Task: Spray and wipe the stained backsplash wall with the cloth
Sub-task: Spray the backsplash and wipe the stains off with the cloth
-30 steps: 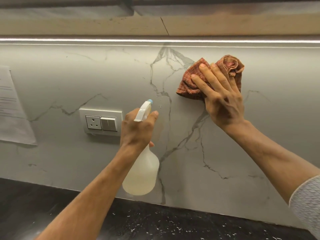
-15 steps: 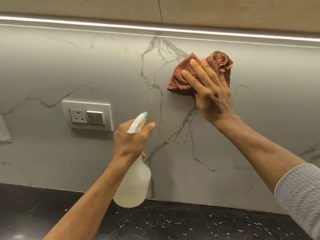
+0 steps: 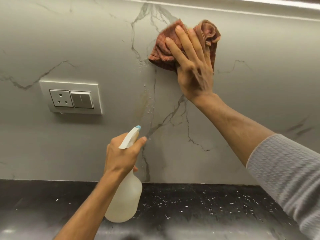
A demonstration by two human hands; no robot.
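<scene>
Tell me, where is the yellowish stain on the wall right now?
In the head view, the stain sits mid-wall, just right of the socket plate, below the cloth and above the spray bottle's nozzle.

The right hand (image 3: 194, 70) lies flat on a reddish-brown cloth (image 3: 210, 34) and presses it against the grey marble wall (image 3: 259, 92), high up on the right. The fingers are spread out over the cloth. The left hand (image 3: 122, 155) grips the neck of a white spray bottle (image 3: 125, 201), lower down in the middle. Its blue tip points at the wall. Little water drops and a yellowish stain (image 3: 144, 103) sit on the wall between the two hands. A white socket and switch plate (image 3: 71, 97) is on the left. A black speckled counter (image 3: 207, 205) runs along the bottom.
</scene>
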